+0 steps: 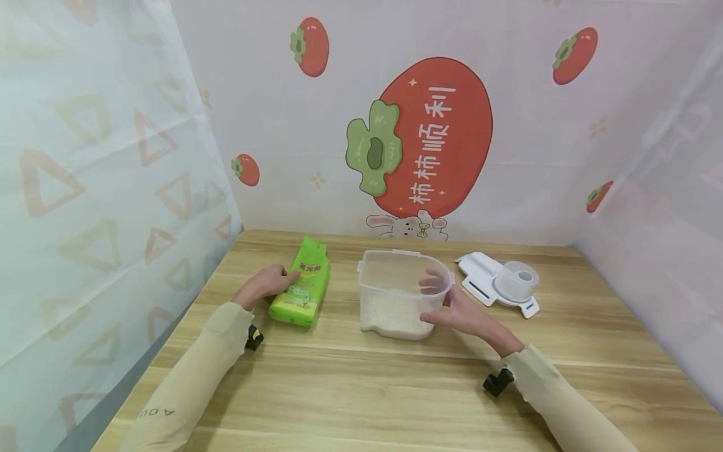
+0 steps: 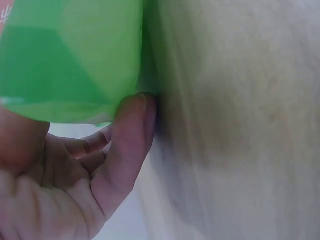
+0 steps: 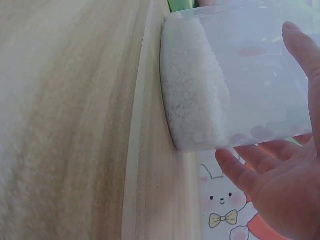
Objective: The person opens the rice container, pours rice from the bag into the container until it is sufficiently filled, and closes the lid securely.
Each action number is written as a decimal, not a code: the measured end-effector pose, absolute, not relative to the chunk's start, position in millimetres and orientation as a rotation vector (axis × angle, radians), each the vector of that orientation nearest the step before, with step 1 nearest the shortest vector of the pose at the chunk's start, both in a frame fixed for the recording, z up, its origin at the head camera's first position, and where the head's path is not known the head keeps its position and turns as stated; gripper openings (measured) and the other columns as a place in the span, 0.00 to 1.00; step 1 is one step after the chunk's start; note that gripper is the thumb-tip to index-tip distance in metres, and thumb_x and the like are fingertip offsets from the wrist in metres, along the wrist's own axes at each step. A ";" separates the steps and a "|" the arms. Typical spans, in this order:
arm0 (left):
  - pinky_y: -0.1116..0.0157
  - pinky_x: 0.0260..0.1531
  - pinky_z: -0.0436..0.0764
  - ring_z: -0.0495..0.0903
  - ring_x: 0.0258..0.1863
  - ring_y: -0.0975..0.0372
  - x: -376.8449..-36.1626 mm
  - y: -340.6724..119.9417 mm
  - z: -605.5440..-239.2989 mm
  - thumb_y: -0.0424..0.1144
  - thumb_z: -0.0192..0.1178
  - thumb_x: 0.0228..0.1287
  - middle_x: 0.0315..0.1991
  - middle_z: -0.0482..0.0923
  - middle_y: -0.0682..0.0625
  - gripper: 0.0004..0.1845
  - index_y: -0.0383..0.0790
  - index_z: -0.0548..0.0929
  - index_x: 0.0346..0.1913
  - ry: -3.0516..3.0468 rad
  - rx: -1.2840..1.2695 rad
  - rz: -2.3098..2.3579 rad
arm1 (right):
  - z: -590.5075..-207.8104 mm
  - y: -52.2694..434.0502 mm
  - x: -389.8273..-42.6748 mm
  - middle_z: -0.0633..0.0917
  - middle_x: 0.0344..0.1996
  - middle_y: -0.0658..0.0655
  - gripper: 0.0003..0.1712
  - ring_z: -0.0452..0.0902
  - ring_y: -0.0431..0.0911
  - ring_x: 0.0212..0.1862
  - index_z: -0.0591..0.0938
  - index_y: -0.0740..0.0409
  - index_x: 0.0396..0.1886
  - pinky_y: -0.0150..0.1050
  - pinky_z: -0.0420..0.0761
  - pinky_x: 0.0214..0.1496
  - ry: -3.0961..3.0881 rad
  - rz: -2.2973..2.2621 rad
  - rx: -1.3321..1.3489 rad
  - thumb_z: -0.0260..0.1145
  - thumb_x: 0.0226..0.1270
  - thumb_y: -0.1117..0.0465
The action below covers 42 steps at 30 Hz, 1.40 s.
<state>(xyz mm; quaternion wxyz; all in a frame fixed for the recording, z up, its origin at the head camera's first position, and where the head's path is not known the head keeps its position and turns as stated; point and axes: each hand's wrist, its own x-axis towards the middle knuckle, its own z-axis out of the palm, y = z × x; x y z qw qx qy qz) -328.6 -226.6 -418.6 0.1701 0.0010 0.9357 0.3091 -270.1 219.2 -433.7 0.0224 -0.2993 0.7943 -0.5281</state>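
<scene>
On the left of the table, a green rice bag [image 1: 305,285] with red lettering lies on its side. My left hand [image 1: 265,282] grips its left edge; in the left wrist view the fingers [image 2: 127,137] curl against the end of the bag. A clear plastic rice container [image 1: 390,273] stands lidless at the middle, its lower part filled with white rice [image 1: 386,314]. My right hand [image 1: 465,312] is spread round the container's right side. The thumb is in front and the fingers are behind, with fingertips right at the wall in the right wrist view.
Right of the container lies a white lid [image 1: 480,267] with side clips and a clear round cup [image 1: 515,281] on it. A printed cloth backdrop [image 1: 525,176] rises behind the wooden table [image 1: 361,389], with cloth sides to left and right.
</scene>
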 end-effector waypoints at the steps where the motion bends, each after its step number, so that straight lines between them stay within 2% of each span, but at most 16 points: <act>1: 0.64 0.31 0.81 0.79 0.35 0.56 -327.5 -227.0 -417.1 0.59 0.45 0.74 0.42 0.79 0.41 0.34 0.27 0.71 0.59 2.667 0.007 0.866 | -433.7 219.2 -270.4 0.73 0.63 0.71 0.51 0.72 0.66 0.64 0.56 0.60 0.72 0.28 0.76 0.59 2.459 -1.634 -0.925 0.76 0.53 0.65; 6: 0.62 0.33 0.81 0.78 0.38 0.54 -323.3 -229.8 -408.0 0.58 0.45 0.74 0.46 0.79 0.39 0.31 0.30 0.72 0.57 2.747 0.025 0.793 | -432.6 218.4 -272.2 0.74 0.63 0.69 0.51 0.72 0.65 0.64 0.56 0.60 0.72 0.30 0.76 0.59 2.470 -1.613 -0.930 0.77 0.53 0.65; 10: 0.60 0.36 0.79 0.78 0.39 0.53 -321.8 -228.5 -403.9 0.54 0.46 0.74 0.46 0.80 0.38 0.26 0.32 0.76 0.53 2.872 0.095 0.725 | -431.0 218.5 -272.3 0.74 0.63 0.69 0.51 0.72 0.65 0.64 0.57 0.60 0.72 0.30 0.76 0.59 2.476 -1.601 -0.933 0.77 0.53 0.64; 13: 0.60 0.35 0.77 0.78 0.37 0.54 -319.7 -223.9 -403.2 0.52 0.46 0.74 0.42 0.82 0.41 0.23 0.35 0.79 0.48 2.978 0.160 0.720 | -429.7 219.0 -271.9 0.74 0.63 0.70 0.51 0.72 0.65 0.64 0.57 0.60 0.72 0.32 0.77 0.59 2.481 -1.591 -0.938 0.77 0.53 0.64; 19: 0.63 0.29 0.74 0.74 0.29 0.57 -313.0 -209.8 -400.7 0.46 0.46 0.74 0.30 0.79 0.46 0.17 0.38 0.80 0.40 3.100 0.194 0.938 | -428.4 218.8 -271.2 0.74 0.63 0.69 0.51 0.72 0.65 0.64 0.57 0.60 0.72 0.34 0.77 0.60 2.479 -1.592 -0.933 0.77 0.54 0.64; 22: 0.64 0.31 0.76 0.76 0.29 0.57 -310.3 -202.6 -400.8 0.45 0.48 0.74 0.31 0.80 0.46 0.16 0.37 0.81 0.42 3.116 0.266 1.094 | -429.7 218.8 -271.1 0.74 0.63 0.69 0.51 0.72 0.65 0.64 0.57 0.59 0.72 0.34 0.77 0.59 2.488 -1.585 -0.931 0.77 0.54 0.64; 29: 0.57 0.44 0.82 0.81 0.42 0.53 -304.9 -188.1 -403.8 0.53 0.46 0.77 0.44 0.83 0.40 0.20 0.40 0.79 0.49 3.011 0.526 1.318 | -431.7 219.3 -270.9 0.74 0.62 0.71 0.50 0.73 0.66 0.63 0.57 0.61 0.72 0.40 0.79 0.59 2.502 -1.590 -0.948 0.76 0.54 0.66; 34: 0.56 0.46 0.83 0.82 0.44 0.48 -302.1 -178.0 -407.8 0.52 0.43 0.78 0.43 0.82 0.38 0.21 0.39 0.77 0.49 2.953 0.690 1.398 | -433.0 220.2 -270.7 0.74 0.62 0.72 0.50 0.72 0.67 0.63 0.57 0.61 0.72 0.38 0.79 0.58 2.506 -1.588 -0.950 0.75 0.54 0.66; 38: 0.56 0.46 0.84 0.82 0.43 0.50 -301.0 -169.9 -411.9 0.50 0.42 0.79 0.42 0.82 0.38 0.20 0.38 0.76 0.49 2.952 0.774 1.449 | -433.2 220.3 -270.3 0.74 0.62 0.72 0.50 0.72 0.67 0.63 0.57 0.61 0.72 0.34 0.78 0.58 2.502 -1.592 -0.946 0.75 0.55 0.66; 42: 0.55 0.48 0.83 0.81 0.45 0.51 -299.3 -160.4 -415.1 0.48 0.42 0.79 0.46 0.81 0.36 0.18 0.37 0.73 0.54 2.893 0.856 1.483 | -432.3 220.2 -269.2 0.74 0.63 0.72 0.50 0.72 0.67 0.63 0.56 0.61 0.72 0.32 0.78 0.58 2.493 -1.599 -0.942 0.76 0.54 0.66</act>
